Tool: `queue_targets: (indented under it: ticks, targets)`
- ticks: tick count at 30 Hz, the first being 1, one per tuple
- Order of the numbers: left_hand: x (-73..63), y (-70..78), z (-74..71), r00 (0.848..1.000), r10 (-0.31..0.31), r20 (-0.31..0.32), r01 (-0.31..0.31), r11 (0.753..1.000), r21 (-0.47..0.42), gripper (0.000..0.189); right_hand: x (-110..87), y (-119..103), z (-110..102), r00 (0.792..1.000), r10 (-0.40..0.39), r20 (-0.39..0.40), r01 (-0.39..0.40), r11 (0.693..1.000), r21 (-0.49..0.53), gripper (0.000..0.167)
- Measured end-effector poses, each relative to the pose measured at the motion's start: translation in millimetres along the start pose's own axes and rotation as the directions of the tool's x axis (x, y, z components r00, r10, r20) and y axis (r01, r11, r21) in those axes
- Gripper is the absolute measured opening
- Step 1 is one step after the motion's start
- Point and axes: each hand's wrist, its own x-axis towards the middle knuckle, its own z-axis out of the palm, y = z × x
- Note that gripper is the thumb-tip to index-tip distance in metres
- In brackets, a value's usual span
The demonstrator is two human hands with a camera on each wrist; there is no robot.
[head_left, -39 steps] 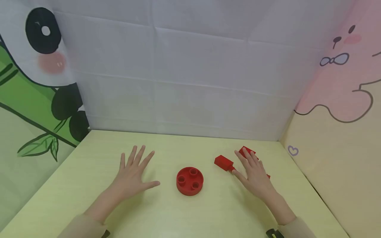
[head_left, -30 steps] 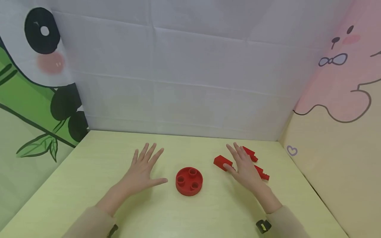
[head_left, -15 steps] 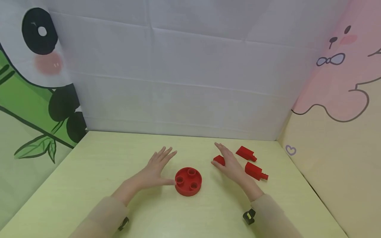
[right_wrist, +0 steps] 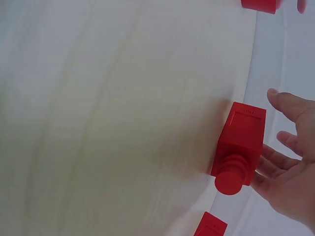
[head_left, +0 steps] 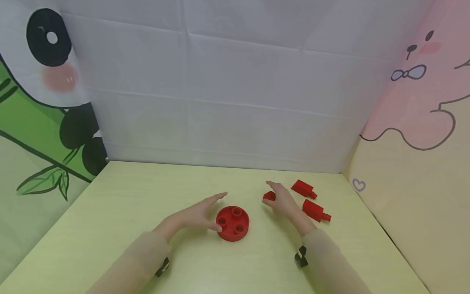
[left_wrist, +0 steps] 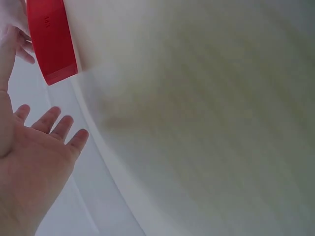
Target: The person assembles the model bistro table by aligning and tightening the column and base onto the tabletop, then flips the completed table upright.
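Note:
My left hand [head_left: 200, 212] is beside a round red plastic piece [head_left: 233, 233] with a raised rim and 3 short tubes inside. Its thumb overlaps the disc's left edge in the head view, and the other fingers stretch past its far side. In the left wrist view the palm [left_wrist: 37, 167] faces the red disc [left_wrist: 51, 39], fingers relaxed and apart. My right hand [head_left: 287, 204] reaches over a red block [head_left: 269, 196], hiding most of it. The right wrist view shows this block [right_wrist: 245, 129] with a round ribbed peg, between loosely spread fingers and thumb.
Behind the right hand, two similar red pegged blocks, one farther back [head_left: 303, 188] and one nearer [head_left: 313, 210], lie on the pale yellow table [head_left: 121, 196]. A white sheet [head_left: 235, 102] hangs along the back edge, with cartoon-printed cloths at both sides.
Both hands have moved inward. The left went right to the disc's edge; the right went left onto the leftmost block, uncovering the other two blocks.

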Motion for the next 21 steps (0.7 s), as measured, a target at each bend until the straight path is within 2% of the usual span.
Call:
queue_targets:
  ticks: [4, 8, 14, 21]
  targets:
    - [6.8, -4.5, 3.4, 0.998, 0.010, 0.061, -0.010, 1.000, -0.002, 0.097, 4.9, 3.8, -1.9, 0.999, 0.052, 0.016, -0.052, 0.998, -0.035, 0.061]
    - [9.7, -3.3, 5.2, 0.996, 0.006, 0.084, -0.006, 1.000, 0.003, 0.091, 9.4, 6.2, -2.9, 0.994, 0.108, 0.025, -0.106, 0.992, -0.075, 0.055]
    - [10.8, 1.7, 6.5, 0.997, -0.008, 0.075, 0.006, 1.000, 0.025, 0.084, 13.6, 9.5, -2.6, 0.986, 0.166, 0.024, -0.162, 0.982, -0.101, 0.043]
    - [12.8, 5.4, 7.6, 0.997, -0.023, 0.071, 0.019, 0.998, 0.055, 0.082, 12.9, 12.3, -1.7, 0.985, 0.171, 0.004, -0.170, 0.978, -0.118, 0.037]
